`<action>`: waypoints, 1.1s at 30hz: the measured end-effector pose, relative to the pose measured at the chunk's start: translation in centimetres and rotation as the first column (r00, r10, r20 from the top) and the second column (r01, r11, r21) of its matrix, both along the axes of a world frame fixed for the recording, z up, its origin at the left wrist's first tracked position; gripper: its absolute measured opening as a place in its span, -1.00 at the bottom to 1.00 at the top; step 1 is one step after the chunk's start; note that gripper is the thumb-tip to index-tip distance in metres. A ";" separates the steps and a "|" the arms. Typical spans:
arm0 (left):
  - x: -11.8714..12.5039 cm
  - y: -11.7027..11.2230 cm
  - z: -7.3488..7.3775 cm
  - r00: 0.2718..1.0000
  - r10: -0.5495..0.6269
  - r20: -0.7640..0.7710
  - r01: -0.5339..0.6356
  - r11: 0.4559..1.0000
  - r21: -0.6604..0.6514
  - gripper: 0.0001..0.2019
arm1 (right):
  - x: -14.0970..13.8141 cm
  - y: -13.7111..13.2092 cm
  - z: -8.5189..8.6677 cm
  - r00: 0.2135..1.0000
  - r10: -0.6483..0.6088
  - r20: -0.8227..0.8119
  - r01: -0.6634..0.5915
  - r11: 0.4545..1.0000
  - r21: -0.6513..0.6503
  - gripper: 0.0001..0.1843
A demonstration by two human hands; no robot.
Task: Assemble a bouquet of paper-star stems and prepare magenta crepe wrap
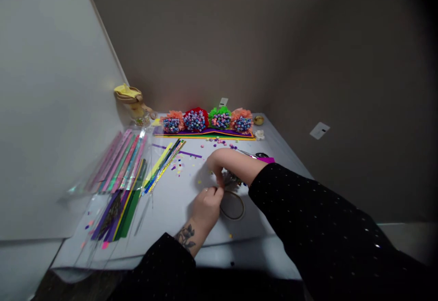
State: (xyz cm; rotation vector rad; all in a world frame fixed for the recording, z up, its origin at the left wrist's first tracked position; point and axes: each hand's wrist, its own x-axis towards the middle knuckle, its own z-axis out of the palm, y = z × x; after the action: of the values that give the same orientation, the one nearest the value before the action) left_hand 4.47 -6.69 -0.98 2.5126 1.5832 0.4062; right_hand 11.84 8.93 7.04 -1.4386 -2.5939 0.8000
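My left hand [207,206] is curled into a pinch near the middle of the white table sheet [171,200], its fingertips meeting those of my right hand [219,164]. My right hand bends down from the right, fingers closed around a small dark bundle [232,178] that I cannot make out. A thin brown ring [232,206] lies flat on the sheet just right of my left hand. Both arms wear black dotted sleeves.
Four paper bouquets [207,120] filled with small stars stand on coloured sheets at the back. Packs of coloured paper strips [121,164] lie at left, more strips [164,160] in the middle. Scissors with pink handles [262,157] lie at right. A tan ornament [133,102] stands in the back-left corner.
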 end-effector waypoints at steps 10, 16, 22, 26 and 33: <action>-0.3 1.0 0.7 0.688 0.340 0.641 -0.246 0.940 -0.236 -0.76 | 9.4 -11.0 6.0 0.827 -0.225 -0.514 0.477 0.765 0.433 -0.84; -0.3 1.8 0.8 0.470 0.482 0.739 -0.240 0.876 -0.418 -0.72 | 9.6 -15.0 -3.1 0.747 -0.321 -0.583 0.513 0.836 0.197 -0.82; -0.5 2.0 0.7 0.463 0.479 0.746 -0.224 0.877 -0.425 -0.73 | 6.3 -13.0 -6.4 0.750 -0.396 -0.529 0.484 0.875 0.032 -0.81; -0.8 1.9 0.8 0.459 0.498 0.736 -0.233 0.867 -0.441 -0.73 | 5.0 -12.3 -6.8 0.671 -0.480 -0.565 0.458 0.868 -0.193 -0.91; -0.9 1.9 0.9 0.398 0.527 0.751 -0.157 0.846 -0.510 -0.77 | 5.1 -12.4 -6.2 0.694 -0.464 -0.550 0.427 0.881 -0.204 -0.86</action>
State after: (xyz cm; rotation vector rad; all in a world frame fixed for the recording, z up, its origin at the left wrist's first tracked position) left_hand 3.53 -4.76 -0.03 1.2117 1.4664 1.1212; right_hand 16.95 -3.47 0.80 -1.4473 -1.6776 1.0410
